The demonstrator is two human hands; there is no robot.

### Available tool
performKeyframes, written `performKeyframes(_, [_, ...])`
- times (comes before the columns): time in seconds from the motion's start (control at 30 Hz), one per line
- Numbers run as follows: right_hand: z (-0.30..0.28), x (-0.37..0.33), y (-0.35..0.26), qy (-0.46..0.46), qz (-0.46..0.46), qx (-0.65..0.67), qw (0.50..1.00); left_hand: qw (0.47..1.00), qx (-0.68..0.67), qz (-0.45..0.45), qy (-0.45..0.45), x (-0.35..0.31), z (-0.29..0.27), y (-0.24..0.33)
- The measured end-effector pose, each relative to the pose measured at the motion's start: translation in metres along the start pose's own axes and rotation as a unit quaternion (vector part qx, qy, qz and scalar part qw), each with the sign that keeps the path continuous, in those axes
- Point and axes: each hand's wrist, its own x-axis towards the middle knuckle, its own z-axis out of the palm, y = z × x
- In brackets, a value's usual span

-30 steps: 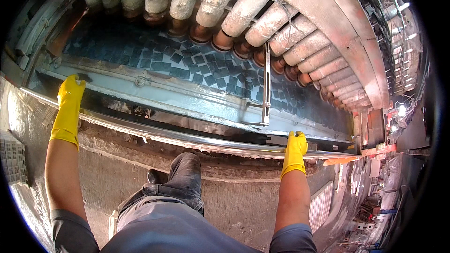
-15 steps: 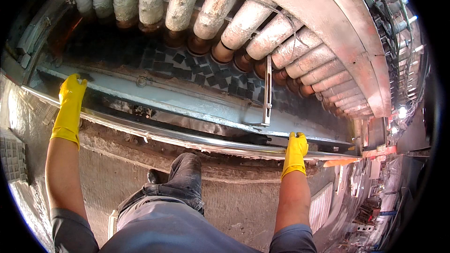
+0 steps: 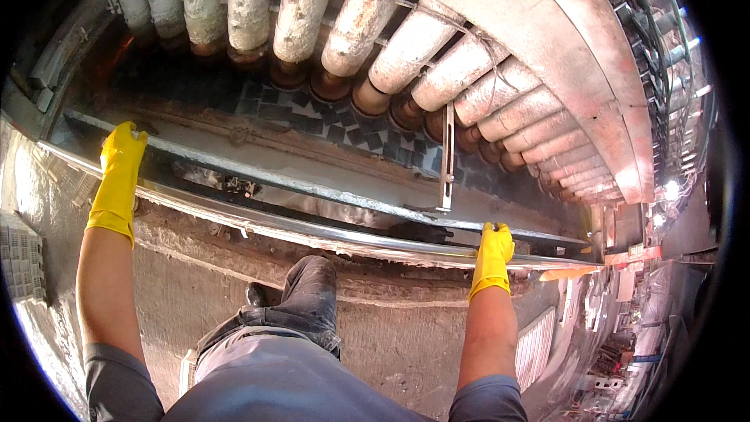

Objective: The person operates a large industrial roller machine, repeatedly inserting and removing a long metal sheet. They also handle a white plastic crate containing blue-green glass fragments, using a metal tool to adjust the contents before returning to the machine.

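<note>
Both of my hands wear yellow rubber gloves and are set wide apart on one long flat metal panel (image 3: 336,172). My left hand (image 3: 121,168) is closed over the panel's near edge toward its left end. Farther right, my right hand (image 3: 492,256) curls its fingers over the same edge; the fingertips are partly hidden. The panel looks dull grey-brown, with a pale, rough strip along its near edge. A slotted metal bracket (image 3: 448,160) stands at its right part, close to the far side of my right hand.
Behind the panel, thick pale cylinders (image 3: 299,12) stand in a curved row above dark square pieces (image 3: 312,123). A shiny metal rail (image 3: 351,241) runs along the near side, with a dark gap between it and the panel. A pale crate (image 3: 22,256) lies at far left.
The panel's face has turned from bright bluish grey to dull brown-grey, so its tilt seems changed. Both hands keep their grip nearly in place.
</note>
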Motion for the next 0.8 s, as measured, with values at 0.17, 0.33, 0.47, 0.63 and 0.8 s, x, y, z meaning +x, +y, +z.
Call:
performKeyframes(0.17, [0.005,0.007,-0.007,-0.008,0.004,0.0,1.0,1.0,0.005,-0.011,0.0,0.004,-0.004,0.005])
performKeyframes(0.33, [0.014,0.022,-0.011,0.005,0.001,-0.025,1.0,1.0,-0.005,-0.021,-0.008,0.008,-0.009,0.026])
performKeyframes(0.47, [0.022,0.046,-0.012,0.009,-0.014,-0.03,0.999,1.0,0.002,-0.013,-0.007,0.024,-0.008,0.041])
performKeyframes(0.63, [0.033,0.063,-0.029,0.016,-0.045,-0.077,0.996,0.997,0.007,0.026,0.078,0.05,0.009,0.038])
performKeyframes(0.8, [0.04,0.085,-0.04,0.023,-0.07,-0.109,0.991,0.997,0.009,0.036,0.068,0.067,0.009,0.058])
